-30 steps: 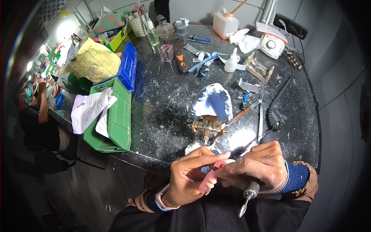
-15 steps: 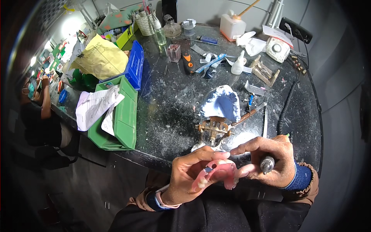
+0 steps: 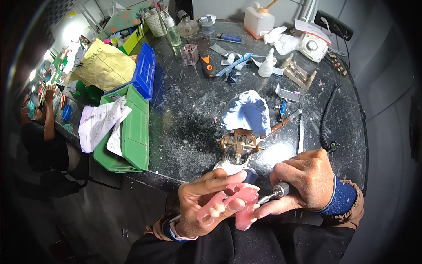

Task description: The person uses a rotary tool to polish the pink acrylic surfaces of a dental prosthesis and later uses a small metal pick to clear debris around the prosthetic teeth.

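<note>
My left hand [image 3: 200,202] grips a pink partial denture [image 3: 243,199] with a few tooth-coloured teeth, tilted above my lap. Its thumb presses on the pink base. In my right hand [image 3: 303,182] is a rotary handpiece [image 3: 281,190], its metal tip pointing left. That tip meets or nearly meets the right edge of the denture; I cannot tell which. Just beyond my hands stands a brass articulator [image 3: 239,143] bearing a pale blue dental cast [image 3: 247,113]. A dark part of the articulator is partly covered by my left fingers.
A green bin [image 3: 134,132] with papers and a blue bin [image 3: 144,72] stand at left. Behind the cast lie an orange-black tool [image 3: 206,66], blue-white strips [image 3: 235,64] and a white squeeze bottle [image 3: 266,66]. A coiled cord [image 3: 327,119] runs along the right. Another person [image 3: 44,141] sits far left.
My right hand has turned the handpiece so its tip faces the denture. The denture has been tilted in my left hand, showing more of its teeth. The whole view has shifted slightly.
</note>
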Tool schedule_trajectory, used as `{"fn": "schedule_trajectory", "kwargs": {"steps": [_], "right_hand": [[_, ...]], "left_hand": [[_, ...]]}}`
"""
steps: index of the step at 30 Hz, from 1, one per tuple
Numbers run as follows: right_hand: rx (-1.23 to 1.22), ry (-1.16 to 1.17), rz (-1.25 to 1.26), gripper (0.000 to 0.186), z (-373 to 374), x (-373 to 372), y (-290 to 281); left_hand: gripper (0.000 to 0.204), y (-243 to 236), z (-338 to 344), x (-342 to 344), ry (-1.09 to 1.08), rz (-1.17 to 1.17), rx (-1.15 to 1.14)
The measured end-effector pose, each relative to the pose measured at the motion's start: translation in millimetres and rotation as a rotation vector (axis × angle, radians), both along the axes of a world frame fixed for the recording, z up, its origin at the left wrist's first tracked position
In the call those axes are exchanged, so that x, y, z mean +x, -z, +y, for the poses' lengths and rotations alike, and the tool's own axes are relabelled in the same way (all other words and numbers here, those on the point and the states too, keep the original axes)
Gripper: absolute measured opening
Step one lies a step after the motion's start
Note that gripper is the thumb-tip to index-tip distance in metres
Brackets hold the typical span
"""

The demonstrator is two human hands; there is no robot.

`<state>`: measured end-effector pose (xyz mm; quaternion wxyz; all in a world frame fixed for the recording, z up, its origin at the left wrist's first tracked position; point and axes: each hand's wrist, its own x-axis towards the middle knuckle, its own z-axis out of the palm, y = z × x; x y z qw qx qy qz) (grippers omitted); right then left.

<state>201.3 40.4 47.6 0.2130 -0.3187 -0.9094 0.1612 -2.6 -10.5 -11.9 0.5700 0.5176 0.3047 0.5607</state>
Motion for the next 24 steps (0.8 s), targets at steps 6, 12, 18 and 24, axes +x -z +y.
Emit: {"fn": "schedule_trajectory", "kwargs": {"steps": [6,12,18,24], "right_hand": [[-0.012,0.025,-0.077,0.053,-1.4,0.4,2.4],[0.017,0.029,-0.070,0.055,-3.2,2.1,3.6],[0.036,0.020,-0.105,0.055,-2.8,-0.6,0.3],[0.013,0.030,-0.108,0.054,-3.8,-0.1,3.5]], "left_hand": [[0.041,0.1,-3.2,1.0,0.000,-0.125,-0.098],[0.039,-3.6,-1.2,2.5,0.011,-0.148,-0.123],[0.039,3.2,0.8,1.9,0.010,-0.139,-0.005],[0.049,10.2,2.0,-3.9,0.058,-0.124,0.010]]}}
